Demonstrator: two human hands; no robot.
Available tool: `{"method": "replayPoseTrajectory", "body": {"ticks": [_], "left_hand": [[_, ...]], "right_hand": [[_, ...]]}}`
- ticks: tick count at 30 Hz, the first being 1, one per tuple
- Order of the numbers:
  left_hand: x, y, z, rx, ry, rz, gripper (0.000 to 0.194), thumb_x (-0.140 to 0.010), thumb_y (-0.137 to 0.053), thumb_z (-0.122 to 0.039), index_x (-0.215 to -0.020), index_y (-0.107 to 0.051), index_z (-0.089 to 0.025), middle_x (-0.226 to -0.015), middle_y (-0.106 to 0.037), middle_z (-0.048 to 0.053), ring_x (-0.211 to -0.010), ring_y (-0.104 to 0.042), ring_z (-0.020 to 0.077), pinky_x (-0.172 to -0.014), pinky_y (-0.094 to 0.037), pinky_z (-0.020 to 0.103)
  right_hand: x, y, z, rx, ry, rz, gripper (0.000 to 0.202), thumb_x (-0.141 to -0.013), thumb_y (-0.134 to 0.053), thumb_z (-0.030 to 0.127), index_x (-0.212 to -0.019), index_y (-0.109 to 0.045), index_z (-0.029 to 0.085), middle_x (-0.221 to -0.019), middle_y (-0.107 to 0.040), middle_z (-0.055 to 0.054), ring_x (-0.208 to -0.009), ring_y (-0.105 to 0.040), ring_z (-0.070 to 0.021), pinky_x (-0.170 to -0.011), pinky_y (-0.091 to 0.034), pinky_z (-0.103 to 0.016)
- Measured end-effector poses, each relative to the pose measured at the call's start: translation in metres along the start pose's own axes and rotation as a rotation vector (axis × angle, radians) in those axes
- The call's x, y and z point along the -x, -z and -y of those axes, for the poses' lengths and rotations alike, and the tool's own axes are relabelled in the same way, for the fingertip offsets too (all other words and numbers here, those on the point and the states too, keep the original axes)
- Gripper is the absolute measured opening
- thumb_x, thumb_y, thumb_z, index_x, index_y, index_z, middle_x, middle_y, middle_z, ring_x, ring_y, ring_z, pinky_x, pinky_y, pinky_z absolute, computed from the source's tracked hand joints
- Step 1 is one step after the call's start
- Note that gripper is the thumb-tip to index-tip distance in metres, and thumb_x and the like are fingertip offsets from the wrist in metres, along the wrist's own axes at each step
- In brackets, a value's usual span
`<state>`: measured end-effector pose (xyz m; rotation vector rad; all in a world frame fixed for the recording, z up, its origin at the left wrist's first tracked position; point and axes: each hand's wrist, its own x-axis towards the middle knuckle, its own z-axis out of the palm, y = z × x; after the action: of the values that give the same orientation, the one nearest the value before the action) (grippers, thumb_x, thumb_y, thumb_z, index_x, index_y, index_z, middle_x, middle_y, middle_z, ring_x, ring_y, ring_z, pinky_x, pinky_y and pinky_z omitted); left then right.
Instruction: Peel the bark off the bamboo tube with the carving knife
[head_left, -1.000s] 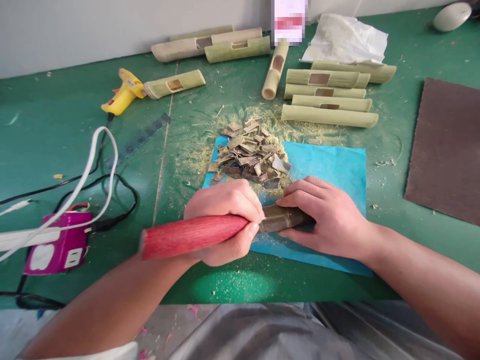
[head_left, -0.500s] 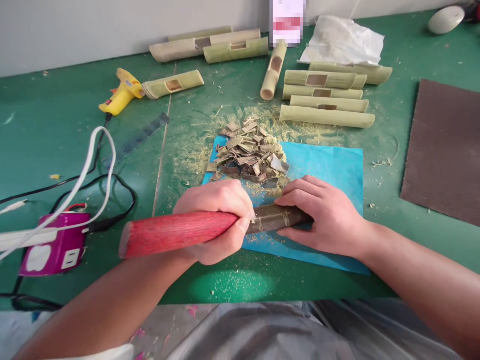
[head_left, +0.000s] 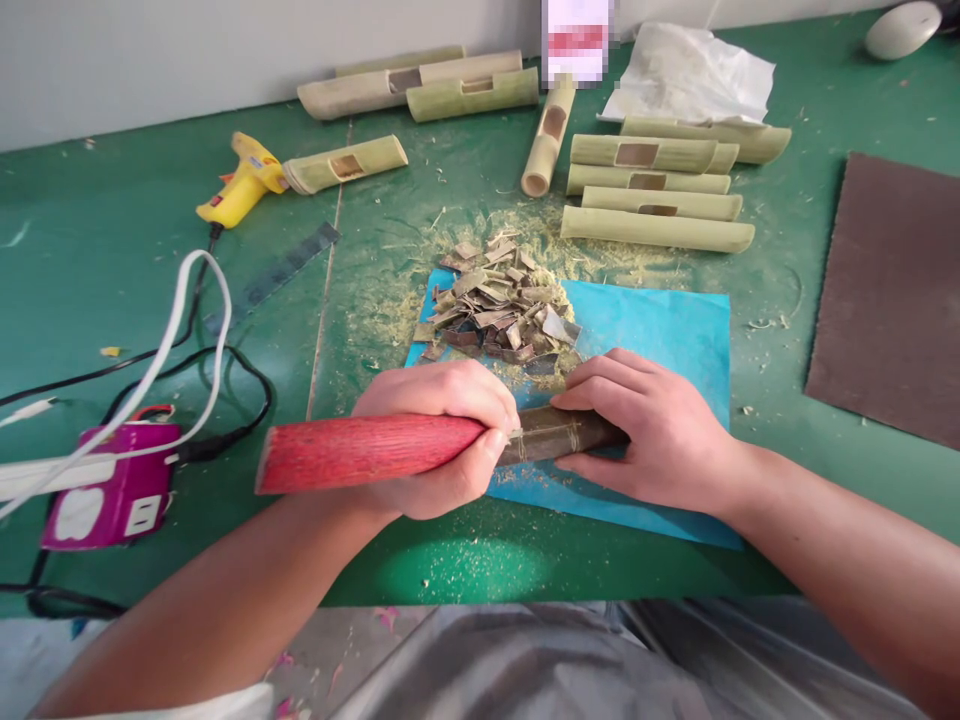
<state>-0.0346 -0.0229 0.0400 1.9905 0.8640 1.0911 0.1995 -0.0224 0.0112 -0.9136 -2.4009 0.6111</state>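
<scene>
My left hand [head_left: 442, 435] is closed round a tool with a thick red wooden handle [head_left: 367, 455]; its working end is hidden by the fingers and the dark tube. A dark brown bamboo tube [head_left: 544, 436] lies on a blue sheet [head_left: 660, 320], with several pale scored lines across it. My right hand [head_left: 649, 430] wraps round the tube's right part and holds it down. Right behind both hands is a heap of bamboo chips [head_left: 499, 305] with sawdust around it.
Several cut bamboo tubes [head_left: 656, 228] lie at the back. A yellow glue gun [head_left: 244, 185] sits at the left, above a ruler [head_left: 281, 270]. A purple power block [head_left: 112, 480] with cables stands at the left front. A dark brown sheet [head_left: 892, 300] is at the right.
My left hand and the red handle have shifted slightly to the right, the handle's free end rising a little. My right hand and the bamboo tube have hardly moved.
</scene>
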Motion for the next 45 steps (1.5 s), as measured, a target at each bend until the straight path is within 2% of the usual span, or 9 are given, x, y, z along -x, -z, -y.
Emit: {"method": "replayPoseTrajectory", "body": {"ticks": [5, 12, 25, 33, 45], "left_hand": [[0.0012, -0.0001, -0.0008, 0.005, 0.028, -0.011, 0.011, -0.079, -0.063, -0.011, -0.076, -0.066, -0.021, -0.074, -0.072, 0.001, -0.063, -0.070, 0.0132, -0.053, -0.060, 0.023], [-0.0047, -0.0022, -0.0043, -0.118, -0.047, 0.037, 0.011, -0.080, -0.066, -0.011, -0.079, -0.066, -0.022, -0.077, -0.075, 0.001, -0.069, -0.073, 0.0140, -0.058, -0.063, 0.024], [-0.0013, -0.0015, 0.0022, 0.002, -0.022, -0.006, 0.011, -0.081, -0.062, -0.012, -0.076, -0.064, -0.022, -0.072, -0.072, 0.000, -0.064, -0.070, 0.0139, -0.058, -0.060, 0.027], [0.0021, -0.0007, 0.0043, 0.030, -0.003, -0.050, 0.012, -0.080, -0.061, -0.010, -0.075, -0.065, -0.020, -0.072, -0.071, 0.000, -0.063, -0.069, 0.0117, -0.057, -0.059, 0.024], [-0.0004, -0.0008, 0.0016, 0.027, -0.004, 0.006, 0.013, -0.081, -0.060, -0.012, -0.075, -0.064, -0.022, -0.071, -0.071, 0.000, -0.063, -0.069, 0.0136, -0.056, -0.059, 0.027]], "right_hand": [[-0.0002, -0.0005, -0.0001, -0.001, 0.003, -0.003, 0.028, -0.084, -0.071, 0.035, -0.102, -0.064, 0.015, -0.099, -0.071, -0.011, -0.086, -0.063, -0.0245, -0.072, -0.052, -0.039], [-0.0005, -0.0004, 0.0007, -0.014, 0.004, -0.013, 0.024, -0.085, -0.070, 0.034, -0.100, -0.063, 0.017, -0.099, -0.071, -0.009, -0.086, -0.062, -0.0233, -0.072, -0.051, -0.037], [0.0002, -0.0004, 0.0002, -0.003, -0.006, 0.010, 0.026, -0.085, -0.070, 0.035, -0.103, -0.063, 0.018, -0.100, -0.071, -0.010, -0.087, -0.062, -0.0239, -0.073, -0.052, -0.039], [0.0003, -0.0009, 0.0002, 0.002, 0.005, -0.006, 0.026, -0.085, -0.070, 0.035, -0.101, -0.064, 0.016, -0.100, -0.072, -0.010, -0.086, -0.063, -0.0242, -0.072, -0.052, -0.039], [-0.0001, 0.0003, 0.0005, 0.006, -0.005, 0.009, 0.025, -0.086, -0.069, 0.037, -0.102, -0.063, 0.019, -0.100, -0.071, -0.009, -0.087, -0.063, -0.0235, -0.072, -0.051, -0.038]]}}
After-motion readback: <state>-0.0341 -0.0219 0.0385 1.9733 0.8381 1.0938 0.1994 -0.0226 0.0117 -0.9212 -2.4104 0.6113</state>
